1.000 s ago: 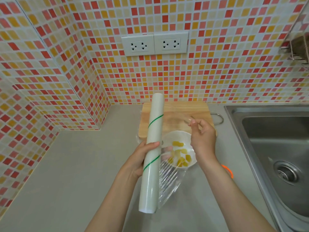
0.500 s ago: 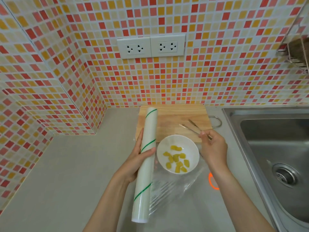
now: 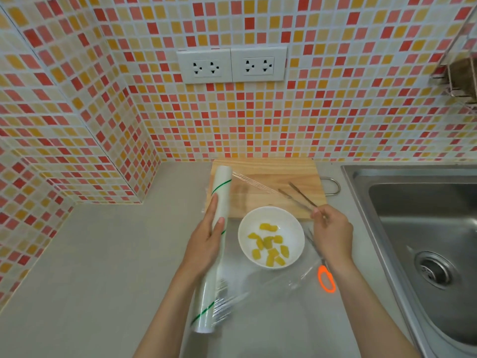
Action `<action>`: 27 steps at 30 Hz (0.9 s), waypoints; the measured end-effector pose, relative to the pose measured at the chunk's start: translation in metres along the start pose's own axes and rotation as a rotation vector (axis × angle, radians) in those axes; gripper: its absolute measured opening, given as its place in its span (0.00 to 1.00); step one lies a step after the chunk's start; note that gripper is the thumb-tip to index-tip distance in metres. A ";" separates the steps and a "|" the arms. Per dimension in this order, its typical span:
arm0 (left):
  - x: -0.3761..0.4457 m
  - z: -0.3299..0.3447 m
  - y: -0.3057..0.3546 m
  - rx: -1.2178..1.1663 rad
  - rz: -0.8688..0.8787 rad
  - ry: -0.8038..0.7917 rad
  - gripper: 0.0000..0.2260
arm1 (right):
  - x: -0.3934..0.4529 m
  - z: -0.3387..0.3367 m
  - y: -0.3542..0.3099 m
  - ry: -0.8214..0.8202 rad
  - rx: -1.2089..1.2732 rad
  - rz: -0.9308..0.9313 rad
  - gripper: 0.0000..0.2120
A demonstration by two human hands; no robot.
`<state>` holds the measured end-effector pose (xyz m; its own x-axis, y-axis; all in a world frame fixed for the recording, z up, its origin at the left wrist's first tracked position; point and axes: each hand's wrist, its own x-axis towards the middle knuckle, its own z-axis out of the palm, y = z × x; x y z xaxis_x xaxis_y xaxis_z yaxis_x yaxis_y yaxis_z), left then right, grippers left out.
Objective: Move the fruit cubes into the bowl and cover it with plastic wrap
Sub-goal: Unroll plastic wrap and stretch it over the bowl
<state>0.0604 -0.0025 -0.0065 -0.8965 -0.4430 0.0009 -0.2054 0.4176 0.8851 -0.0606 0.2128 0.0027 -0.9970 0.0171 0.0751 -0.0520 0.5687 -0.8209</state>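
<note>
A white bowl stands on the grey counter just in front of the wooden cutting board. Several yellow fruit cubes lie inside it. My left hand grips a long roll of plastic wrap to the left of the bowl, its far end over the board. A clear sheet of wrap stretches from the roll across and past the bowl to my right hand, which pinches the sheet's edge to the right of the bowl.
Metal tongs lie on the board's right part. Scissors with an orange handle rest on the counter under my right wrist. A steel sink fills the right side. Tiled walls close the back and left.
The roll has moved left and lower, clear of the bowl. My right hand has pulled the sheet's edge rightwards and down, so the wrap now spans the bowl.
</note>
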 end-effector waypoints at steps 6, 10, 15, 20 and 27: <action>0.009 0.025 -0.017 0.132 -0.043 0.036 0.21 | 0.014 0.005 0.015 -0.028 -0.074 0.068 0.11; 0.018 0.033 -0.026 0.239 -0.120 0.029 0.21 | 0.019 0.012 0.023 -0.043 -0.096 0.106 0.11; 0.020 0.039 -0.035 0.303 -0.198 0.045 0.21 | 0.023 0.026 0.035 -0.086 -0.157 0.142 0.11; 0.015 0.050 -0.029 0.411 -0.228 0.110 0.21 | 0.017 0.043 0.044 -0.159 -0.207 0.200 0.11; 0.015 0.059 -0.024 0.564 -0.250 0.134 0.22 | 0.012 0.043 0.043 -0.199 -0.075 0.007 0.15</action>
<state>0.0290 0.0276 -0.0550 -0.7453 -0.6615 -0.0835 -0.6104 0.6266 0.4846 -0.0774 0.2017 -0.0558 -0.9892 -0.1375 -0.0501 -0.0482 0.6288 -0.7761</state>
